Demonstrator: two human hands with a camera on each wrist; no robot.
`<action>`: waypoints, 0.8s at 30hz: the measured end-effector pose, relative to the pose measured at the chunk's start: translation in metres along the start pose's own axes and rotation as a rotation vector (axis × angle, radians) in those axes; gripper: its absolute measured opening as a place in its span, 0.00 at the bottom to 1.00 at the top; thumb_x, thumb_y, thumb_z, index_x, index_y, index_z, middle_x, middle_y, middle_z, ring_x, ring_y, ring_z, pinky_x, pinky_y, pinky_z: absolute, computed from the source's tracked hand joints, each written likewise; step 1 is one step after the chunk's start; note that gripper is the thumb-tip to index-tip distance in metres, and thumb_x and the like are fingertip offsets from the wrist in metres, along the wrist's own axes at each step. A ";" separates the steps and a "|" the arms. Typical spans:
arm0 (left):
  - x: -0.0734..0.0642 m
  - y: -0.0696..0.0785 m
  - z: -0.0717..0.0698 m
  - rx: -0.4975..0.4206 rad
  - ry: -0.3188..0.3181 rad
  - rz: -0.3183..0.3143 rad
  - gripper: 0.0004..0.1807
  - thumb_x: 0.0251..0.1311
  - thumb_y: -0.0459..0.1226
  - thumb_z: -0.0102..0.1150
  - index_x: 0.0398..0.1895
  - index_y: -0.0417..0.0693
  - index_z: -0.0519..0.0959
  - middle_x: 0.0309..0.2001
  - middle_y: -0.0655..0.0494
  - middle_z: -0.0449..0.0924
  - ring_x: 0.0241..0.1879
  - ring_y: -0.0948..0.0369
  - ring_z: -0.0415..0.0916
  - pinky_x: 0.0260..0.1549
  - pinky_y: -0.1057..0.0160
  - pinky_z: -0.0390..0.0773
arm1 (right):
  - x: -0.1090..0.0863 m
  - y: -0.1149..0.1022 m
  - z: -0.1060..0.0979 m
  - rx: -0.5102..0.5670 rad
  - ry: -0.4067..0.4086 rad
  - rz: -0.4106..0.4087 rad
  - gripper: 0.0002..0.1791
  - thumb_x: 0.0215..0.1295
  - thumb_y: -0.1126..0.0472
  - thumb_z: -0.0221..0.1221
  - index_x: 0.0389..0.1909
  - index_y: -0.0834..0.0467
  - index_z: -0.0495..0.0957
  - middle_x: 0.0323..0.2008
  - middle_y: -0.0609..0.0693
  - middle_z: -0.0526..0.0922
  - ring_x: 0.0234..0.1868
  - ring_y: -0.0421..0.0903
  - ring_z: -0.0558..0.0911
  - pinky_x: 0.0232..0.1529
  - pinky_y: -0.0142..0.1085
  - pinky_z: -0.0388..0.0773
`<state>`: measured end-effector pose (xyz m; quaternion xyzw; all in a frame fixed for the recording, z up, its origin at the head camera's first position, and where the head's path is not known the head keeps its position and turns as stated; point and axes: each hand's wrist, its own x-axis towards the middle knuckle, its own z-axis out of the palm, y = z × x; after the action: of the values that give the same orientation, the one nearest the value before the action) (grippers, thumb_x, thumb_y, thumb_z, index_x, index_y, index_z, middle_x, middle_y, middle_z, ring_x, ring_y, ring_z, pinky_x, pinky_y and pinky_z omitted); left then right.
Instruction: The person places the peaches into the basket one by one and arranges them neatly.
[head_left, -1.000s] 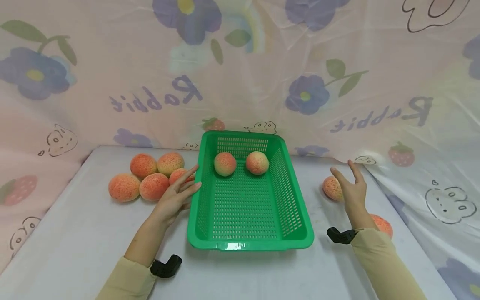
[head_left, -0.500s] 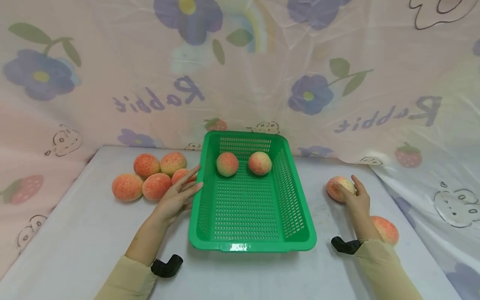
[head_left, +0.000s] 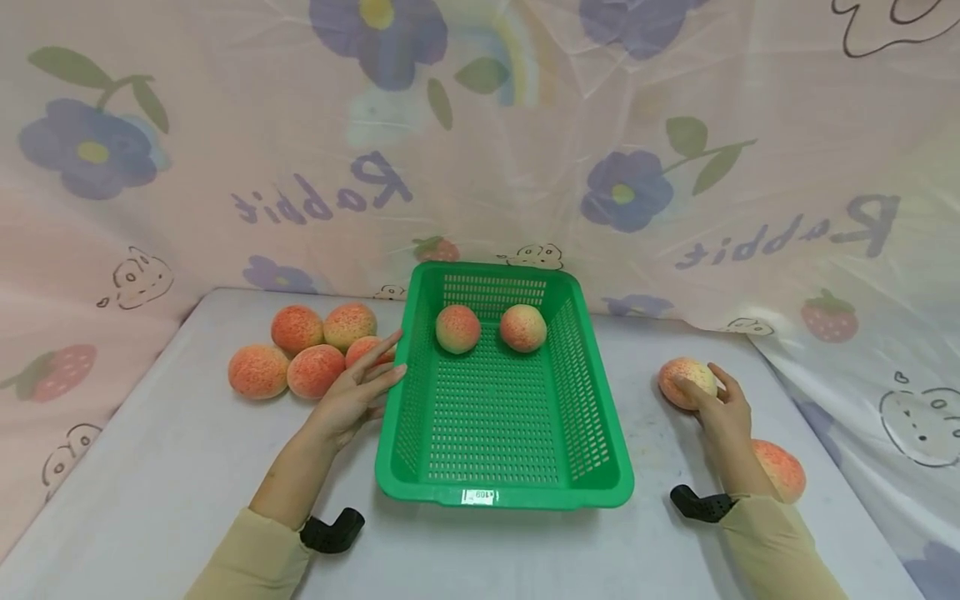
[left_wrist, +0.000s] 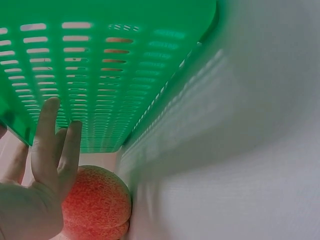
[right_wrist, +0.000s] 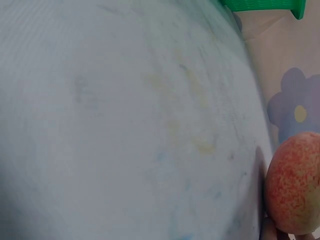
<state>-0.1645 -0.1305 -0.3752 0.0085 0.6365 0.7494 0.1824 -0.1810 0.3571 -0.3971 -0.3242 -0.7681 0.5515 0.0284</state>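
In the head view my right hand grips a peach at the right side of the table, thumb on its near side and fingers along its right. The right wrist view has this peach at its lower right, with fingertips just under it. My left hand rests against the left wall of a green plastic basket, its fingers fairly straight. Those fingers lie against the slotted wall in the left wrist view. Two peaches, a left one and a right one, sit at the basket's far end.
Several peaches cluster left of the basket, one partly behind my left hand. Another peach lies beside my right wrist, partly covered by it. A patterned cloth hangs behind the white-covered table.
My right hand has come down onto the peach at the right, and its fingers have closed around it. The left hand stays at the basket. The head view has shifted slightly.
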 end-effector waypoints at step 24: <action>0.001 -0.002 -0.001 0.010 0.010 -0.009 0.36 0.68 0.42 0.54 0.75 0.66 0.52 0.73 0.45 0.51 0.44 0.66 0.80 0.41 0.64 0.81 | -0.022 -0.053 0.035 0.491 -0.291 -0.064 0.43 0.64 0.53 0.61 0.76 0.47 0.48 0.74 0.54 0.45 0.48 0.36 0.73 0.39 0.27 0.77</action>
<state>-0.1648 -0.1309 -0.3772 0.0029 0.6413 0.7453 0.1824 -0.2024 0.3068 -0.3576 -0.2007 -0.6172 0.7606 0.0130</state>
